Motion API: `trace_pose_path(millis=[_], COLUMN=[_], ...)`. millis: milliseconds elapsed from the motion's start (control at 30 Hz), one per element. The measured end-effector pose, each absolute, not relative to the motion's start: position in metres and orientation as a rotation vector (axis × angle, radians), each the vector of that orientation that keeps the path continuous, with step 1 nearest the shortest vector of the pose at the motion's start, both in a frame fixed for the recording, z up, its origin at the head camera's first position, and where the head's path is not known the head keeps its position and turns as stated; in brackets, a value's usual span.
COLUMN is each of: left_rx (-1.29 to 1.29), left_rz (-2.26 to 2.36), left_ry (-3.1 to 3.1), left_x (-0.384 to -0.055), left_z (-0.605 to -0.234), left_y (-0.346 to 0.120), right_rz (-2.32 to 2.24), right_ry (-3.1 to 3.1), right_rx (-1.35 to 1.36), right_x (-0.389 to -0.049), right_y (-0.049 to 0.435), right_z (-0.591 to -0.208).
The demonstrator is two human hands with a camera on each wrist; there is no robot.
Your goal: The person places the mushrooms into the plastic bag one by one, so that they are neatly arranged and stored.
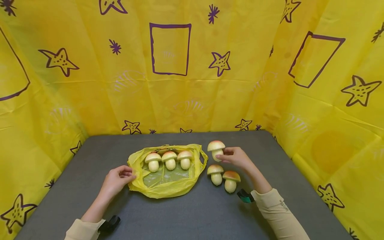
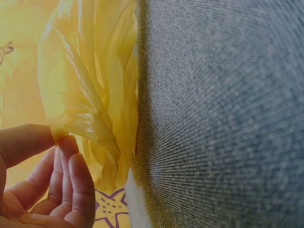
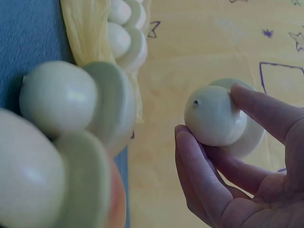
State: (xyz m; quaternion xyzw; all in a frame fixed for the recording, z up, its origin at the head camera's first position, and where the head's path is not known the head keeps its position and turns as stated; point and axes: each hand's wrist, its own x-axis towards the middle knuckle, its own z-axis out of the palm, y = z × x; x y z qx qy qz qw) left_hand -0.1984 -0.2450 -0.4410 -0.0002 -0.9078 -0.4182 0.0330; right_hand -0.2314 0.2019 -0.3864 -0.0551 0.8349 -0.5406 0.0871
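A yellow plastic bag lies on the table with its mouth spread wide, and three toy mushrooms rest in a row inside it. At the bag's left edge my left hand pinches the rim between thumb and fingertips; the left wrist view shows the thin plastic caught there. To the right of the bag, my right hand holds a toy mushroom by its stem, cap upward. In the right wrist view the thumb and fingers grip the round pale stem.
Two more toy mushrooms, one nearer the bag and one beside it, lie on the grey table just below my right hand. Yellow cloth walls with purple drawings enclose the back and sides.
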Motion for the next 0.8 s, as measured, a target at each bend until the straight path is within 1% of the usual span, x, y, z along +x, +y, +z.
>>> trace_pose_path(millis=[800], left_rx=[0.029], left_rz=[-1.321], left_ry=[-2.817], left_x=[-0.197], left_z=[-0.441], left_y=[-0.246], right_rz=[-1.549], right_ry=[2.441], right_rx=[-0.235], right_x=[-0.239], right_y=[0.155], right_z=[-0.384])
